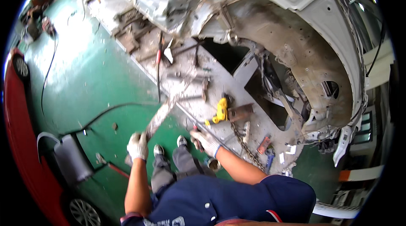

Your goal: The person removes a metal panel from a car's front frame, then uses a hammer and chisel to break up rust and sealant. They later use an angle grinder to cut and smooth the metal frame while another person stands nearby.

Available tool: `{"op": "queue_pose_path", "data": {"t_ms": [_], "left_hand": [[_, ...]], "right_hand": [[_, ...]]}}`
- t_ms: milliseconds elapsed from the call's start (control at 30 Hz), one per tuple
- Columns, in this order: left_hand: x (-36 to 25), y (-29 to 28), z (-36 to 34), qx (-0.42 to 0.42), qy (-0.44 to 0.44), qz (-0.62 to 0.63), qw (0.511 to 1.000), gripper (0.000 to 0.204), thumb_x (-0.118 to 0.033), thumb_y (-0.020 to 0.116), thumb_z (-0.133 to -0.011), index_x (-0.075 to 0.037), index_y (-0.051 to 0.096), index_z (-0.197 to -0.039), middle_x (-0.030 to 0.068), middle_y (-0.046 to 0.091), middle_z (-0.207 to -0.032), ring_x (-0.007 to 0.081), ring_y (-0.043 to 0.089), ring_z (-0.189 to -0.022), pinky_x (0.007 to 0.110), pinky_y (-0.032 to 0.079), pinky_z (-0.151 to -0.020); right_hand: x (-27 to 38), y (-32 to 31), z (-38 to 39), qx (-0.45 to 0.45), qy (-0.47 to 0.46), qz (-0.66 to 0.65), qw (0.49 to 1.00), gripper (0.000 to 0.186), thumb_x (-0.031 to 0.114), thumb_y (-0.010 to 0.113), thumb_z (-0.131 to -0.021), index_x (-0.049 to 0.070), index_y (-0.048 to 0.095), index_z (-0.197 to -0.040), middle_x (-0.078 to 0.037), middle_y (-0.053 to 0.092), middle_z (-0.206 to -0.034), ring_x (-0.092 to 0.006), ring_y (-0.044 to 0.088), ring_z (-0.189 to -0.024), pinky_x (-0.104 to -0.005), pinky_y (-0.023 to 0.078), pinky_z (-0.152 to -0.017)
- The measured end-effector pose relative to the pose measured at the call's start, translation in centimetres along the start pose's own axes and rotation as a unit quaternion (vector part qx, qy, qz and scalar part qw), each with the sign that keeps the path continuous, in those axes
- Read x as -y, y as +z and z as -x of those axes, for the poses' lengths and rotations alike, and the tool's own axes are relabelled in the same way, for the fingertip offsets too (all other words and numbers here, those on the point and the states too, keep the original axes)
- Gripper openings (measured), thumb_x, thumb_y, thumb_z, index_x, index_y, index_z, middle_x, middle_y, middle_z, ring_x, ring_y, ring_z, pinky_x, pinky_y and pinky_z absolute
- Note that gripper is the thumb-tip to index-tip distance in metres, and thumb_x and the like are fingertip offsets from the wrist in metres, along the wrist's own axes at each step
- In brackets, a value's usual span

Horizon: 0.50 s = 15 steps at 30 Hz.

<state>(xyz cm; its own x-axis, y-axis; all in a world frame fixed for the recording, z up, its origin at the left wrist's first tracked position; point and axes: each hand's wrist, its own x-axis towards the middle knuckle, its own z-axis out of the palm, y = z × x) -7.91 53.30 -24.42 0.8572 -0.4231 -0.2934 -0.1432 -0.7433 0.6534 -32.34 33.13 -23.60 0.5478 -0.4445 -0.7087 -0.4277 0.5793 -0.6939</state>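
Left grip (138, 146): closed round strip (160, 117), left of drill (220, 111) | right grip (206, 142): closed on red-ended tool (195, 128), type unclear, below-left of drill | progress: strip in hand, seemingly mid-work; remainder cannot be judged

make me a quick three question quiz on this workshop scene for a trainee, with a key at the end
1. True or false: the left hand is gloved, while the right hand is bare.
2. Multiple choice: what colour is most of the drill lying on the grey platform?
A. pink
B. yellow
C. white
3. Fill in: the long, dirty bar is held in the person's ____ hand.

Key:
1. False; both wear whitish gloves.
2. B
3. left
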Motion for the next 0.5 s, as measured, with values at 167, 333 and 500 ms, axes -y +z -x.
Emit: {"op": "queue_pose_path", "data": {"t_ms": [167, 333, 500], "left_hand": [[-3.5, -1.7, 0.9, -0.007, 0.055, 0.117, 0.992, 0.029, -0.033, 0.063, -0.096, -0.006, 0.074, -0.099, 0.0171, 0.073, -0.098, 0.0371, 0.07, -0.093, 0.041, 0.055, -0.085], [-5.1, -3.6, 0.9, -0.038, 0.118, 0.139, 0.983, 0.023, -0.028, 0.065, -0.093, -0.008, 0.077, -0.096, 0.0136, 0.074, -0.094, 0.0339, 0.071, -0.091, 0.041, 0.055, -0.084], [-4.3, -4.5, 1.4, -0.058, 0.162, 0.115, 0.978, 0.021, -0.027, 0.067, -0.091, -0.009, 0.078, -0.094, 0.0128, 0.074, -0.092, 0.0335, 0.071, -0.088, 0.042, 0.055, -0.082]], "right_hand": [[5.9, 8.5, 4.6, 0.053, -0.183, 0.257, 0.947, 0.035, 0.035, 0.062, -0.102, 0.005, 0.063, -0.12, -0.008, 0.067, -0.081, -0.0193, 0.064, -0.066, -0.0364, 0.052, -0.064], [9.0, 13.2, 5.8, 0.032, -0.168, 0.413, 0.894, 0.043, 0.042, 0.062, -0.101, 0.009, 0.063, -0.129, -0.017, 0.072, -0.09, -0.0318, 0.073, -0.084, -0.0435, 0.055, -0.077], [8.7, 14.9, 6.0, 0.043, -0.12, 0.438, 0.89, 0.046, 0.046, 0.059, -0.101, 0.008, 0.063, -0.127, -0.02, 0.071, -0.096, -0.036, 0.071, -0.094, -0.0457, 0.053, -0.083]]}}
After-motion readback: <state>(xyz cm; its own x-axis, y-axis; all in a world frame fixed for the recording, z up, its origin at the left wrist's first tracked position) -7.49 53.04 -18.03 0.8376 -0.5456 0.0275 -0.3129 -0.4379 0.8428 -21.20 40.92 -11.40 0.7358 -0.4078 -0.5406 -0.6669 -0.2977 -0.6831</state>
